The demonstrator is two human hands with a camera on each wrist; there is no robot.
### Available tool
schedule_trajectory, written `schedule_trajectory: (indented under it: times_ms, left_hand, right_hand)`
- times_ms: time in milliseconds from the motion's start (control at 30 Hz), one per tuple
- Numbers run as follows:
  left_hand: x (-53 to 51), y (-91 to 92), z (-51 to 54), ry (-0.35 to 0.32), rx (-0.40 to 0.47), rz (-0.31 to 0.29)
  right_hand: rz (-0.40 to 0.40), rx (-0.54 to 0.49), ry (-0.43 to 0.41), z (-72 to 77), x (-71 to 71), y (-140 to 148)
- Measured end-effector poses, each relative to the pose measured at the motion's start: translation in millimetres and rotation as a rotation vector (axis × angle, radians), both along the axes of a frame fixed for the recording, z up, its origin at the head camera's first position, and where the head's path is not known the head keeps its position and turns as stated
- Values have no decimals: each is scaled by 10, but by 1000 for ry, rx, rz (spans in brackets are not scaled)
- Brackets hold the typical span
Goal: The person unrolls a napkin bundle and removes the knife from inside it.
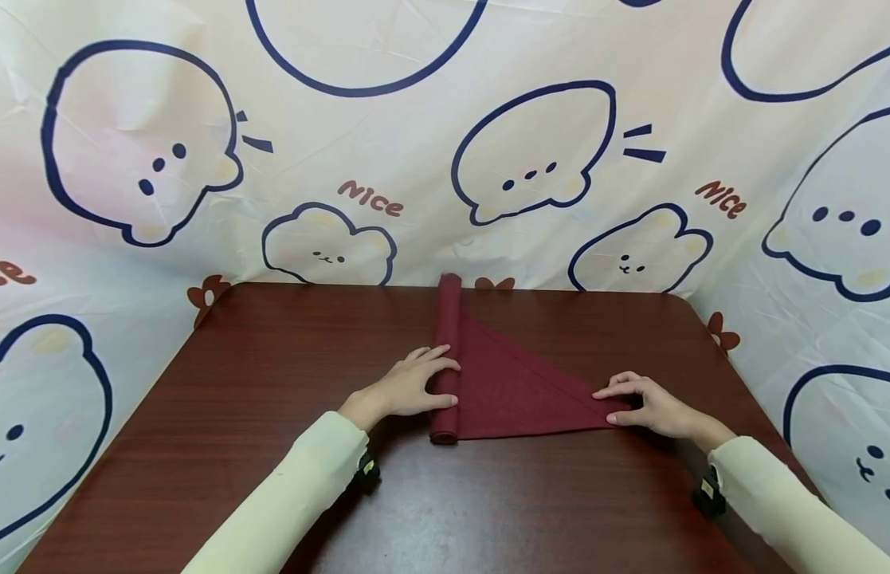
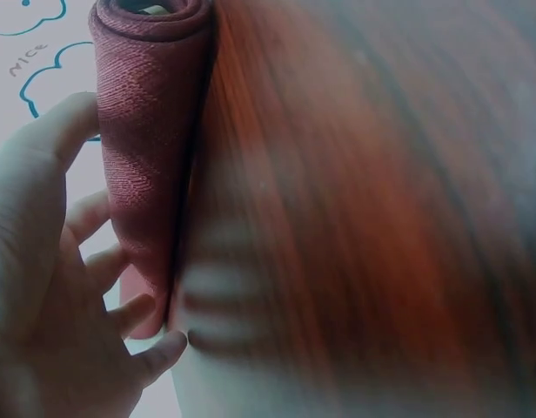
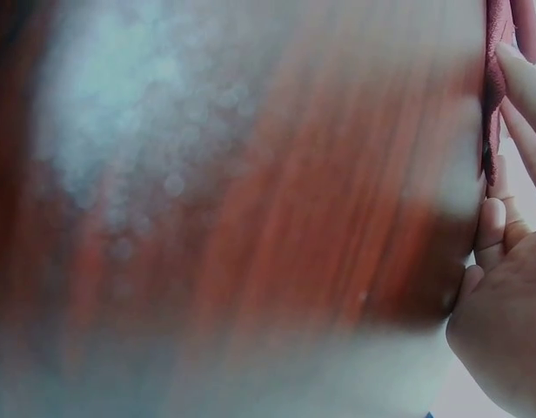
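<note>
A dark red cloth (image 1: 519,391) lies on the table, its left part wound into a long narrow roll (image 1: 448,319) and its right part flat, tapering to a point. My left hand (image 1: 409,387) rests on the roll from the left, with spread fingers and thumb touching it. The roll's near end (image 2: 155,96) shows its wound layers in the left wrist view. At the tapered corner my right hand (image 1: 652,406) touches the cloth with thumb and forefinger, which stand apart. In the right wrist view, a cloth edge (image 3: 493,96) shows beside this hand.
The brown wooden table (image 1: 308,343) has rounded far corners. Behind it and at both sides hangs a pale curtain (image 1: 430,159) printed with cartoon bears. The roll's far end reaches the table's back edge. Each wrist bears a small black device (image 1: 368,472).
</note>
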State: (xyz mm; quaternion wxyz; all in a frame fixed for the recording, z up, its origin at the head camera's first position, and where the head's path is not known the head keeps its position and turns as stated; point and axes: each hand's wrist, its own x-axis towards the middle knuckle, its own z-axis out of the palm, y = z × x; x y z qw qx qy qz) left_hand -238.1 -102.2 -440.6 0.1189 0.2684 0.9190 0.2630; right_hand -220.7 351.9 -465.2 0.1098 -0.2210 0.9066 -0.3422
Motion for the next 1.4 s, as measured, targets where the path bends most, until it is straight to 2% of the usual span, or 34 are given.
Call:
schedule_trajectory:
  times_ms: [367,900,1133,1400]
  left_hand:
    - [32,-103,-32,16,-7,18]
    - [66,-245,31,3,11,27]
    - [91,-277,6,-13,20,35]
    - [66,-261,46,7,9,39]
  right_hand:
    - [12,23,22,-29,-9,26]
    - [14,2,20,-6,1,12]
    - [18,2,9,-32,10,29]
    - [19,-5,20,-37,-11,26]
